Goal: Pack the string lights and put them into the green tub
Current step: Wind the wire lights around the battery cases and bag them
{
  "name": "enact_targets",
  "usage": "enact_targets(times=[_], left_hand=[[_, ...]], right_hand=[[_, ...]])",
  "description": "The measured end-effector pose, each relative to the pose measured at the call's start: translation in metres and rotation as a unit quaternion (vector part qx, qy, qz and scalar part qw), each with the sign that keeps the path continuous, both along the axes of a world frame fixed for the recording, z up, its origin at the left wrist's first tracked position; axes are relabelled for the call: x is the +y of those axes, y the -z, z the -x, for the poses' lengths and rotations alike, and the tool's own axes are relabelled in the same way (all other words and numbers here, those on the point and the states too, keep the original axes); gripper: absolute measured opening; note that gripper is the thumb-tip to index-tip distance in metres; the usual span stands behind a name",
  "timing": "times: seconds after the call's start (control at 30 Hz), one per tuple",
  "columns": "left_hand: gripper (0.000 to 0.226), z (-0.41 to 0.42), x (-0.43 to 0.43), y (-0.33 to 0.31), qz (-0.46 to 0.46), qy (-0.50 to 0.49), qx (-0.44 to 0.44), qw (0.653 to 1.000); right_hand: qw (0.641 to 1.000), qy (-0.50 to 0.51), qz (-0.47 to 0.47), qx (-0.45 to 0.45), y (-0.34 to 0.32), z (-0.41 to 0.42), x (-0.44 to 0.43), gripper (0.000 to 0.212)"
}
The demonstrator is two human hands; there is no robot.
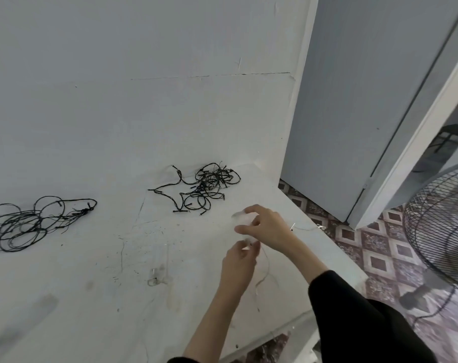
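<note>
Two black string lights lie on the white table (91,271): a tangled bundle (206,187) by the wall and a looser coil (26,224) at the far left. A clear-wired string light (264,268) hangs between my hands. My right hand (264,226) grips a pale wound bunch of it above the table's right side. Just below, my left hand (239,260) pinches the same thin wire, which trails down off the table's edge. A small clear piece with wire (157,277) rests on the table to the left. The green tub is not in view.
A white wall rises behind the table. A grey door (353,113) stands at the right over patterned floor tiles (374,244). A floor fan with a wire cage (442,226) sits at the far right, close to the table's corner.
</note>
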State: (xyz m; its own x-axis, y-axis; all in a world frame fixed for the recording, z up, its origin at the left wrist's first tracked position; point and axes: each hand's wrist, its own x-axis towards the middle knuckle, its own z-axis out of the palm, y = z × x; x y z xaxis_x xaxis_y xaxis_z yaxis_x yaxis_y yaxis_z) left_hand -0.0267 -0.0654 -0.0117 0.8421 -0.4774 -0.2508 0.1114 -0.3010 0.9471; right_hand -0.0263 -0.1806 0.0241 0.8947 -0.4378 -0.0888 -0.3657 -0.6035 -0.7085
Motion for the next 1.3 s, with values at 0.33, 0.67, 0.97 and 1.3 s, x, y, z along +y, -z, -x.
enact_targets(times=[0.33, 0.67, 0.97, 1.3], left_hand=[[0.037, -0.034, 0.005, 0.023, -0.070, -0.121, -0.020, 0.990], [0.046, -0.050, 0.014, 0.031, -0.104, -0.087, -0.067, 0.988], [0.042, -0.046, 0.013, 0.024, -0.131, -0.079, -0.170, 0.974], [0.061, 0.032, -0.082, -0.038, 0.150, 0.288, 0.103, 0.940]], right_hand=[[0.995, -0.068, 0.025, 0.064, 0.041, -0.035, -0.001, 0.053], [0.923, 0.023, 0.313, 0.223, 0.038, -0.026, -0.073, 0.048], [0.939, 0.058, 0.316, 0.121, 0.011, -0.001, -0.079, 0.042], [0.978, 0.129, 0.109, -0.122, -0.070, 0.087, -0.077, 0.036]])
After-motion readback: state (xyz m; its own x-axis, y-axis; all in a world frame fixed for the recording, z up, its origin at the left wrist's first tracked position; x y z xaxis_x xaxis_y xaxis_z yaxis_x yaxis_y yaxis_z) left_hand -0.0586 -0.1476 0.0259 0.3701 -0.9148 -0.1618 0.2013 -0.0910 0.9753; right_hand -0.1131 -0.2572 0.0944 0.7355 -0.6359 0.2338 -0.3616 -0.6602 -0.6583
